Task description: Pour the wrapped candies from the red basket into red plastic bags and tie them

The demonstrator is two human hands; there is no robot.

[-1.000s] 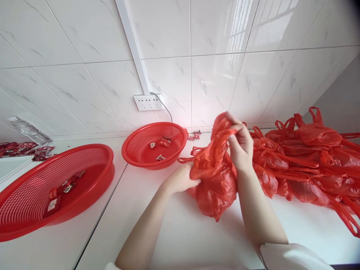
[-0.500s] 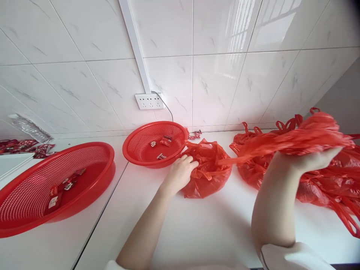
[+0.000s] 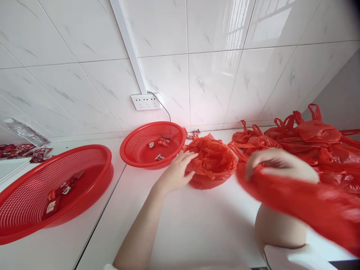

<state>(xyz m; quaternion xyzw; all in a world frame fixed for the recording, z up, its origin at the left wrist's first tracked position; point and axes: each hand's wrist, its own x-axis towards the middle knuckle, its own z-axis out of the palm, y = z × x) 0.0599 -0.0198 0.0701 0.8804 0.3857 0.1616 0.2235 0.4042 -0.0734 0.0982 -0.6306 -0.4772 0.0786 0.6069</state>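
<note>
In the middle of the table sits a red plastic bag (image 3: 213,180) with its mouth wide and facing up. My left hand (image 3: 177,170) is at the bag's left side, fingers apart, the fingertips at its rim. On the right, my right hand (image 3: 281,165) is closed around one end of a long bunch of red plastic bags (image 3: 303,202). This bunch hangs across my right forearm and is smeared by motion. Just behind the middle bag and to its left stands a red mesh basket (image 3: 132,146) holding several small wrapped snacks (image 3: 163,143).
A larger red mesh basket (image 3: 104,165) with a few wrapped packets (image 3: 66,187) stands at left. Beyond it lie more packets (image 3: 42,153) and a clear plastic bottle (image 3: 26,133). Several filled red bags (image 3: 317,131) crowd the right back. A power socket (image 3: 146,102) is on the tiled wall.
My right hand has turned over and come down, swinging the bunch of bags down to the right. My left fingers have spread, and the middle bag's mouth is wider and rounder.
</note>
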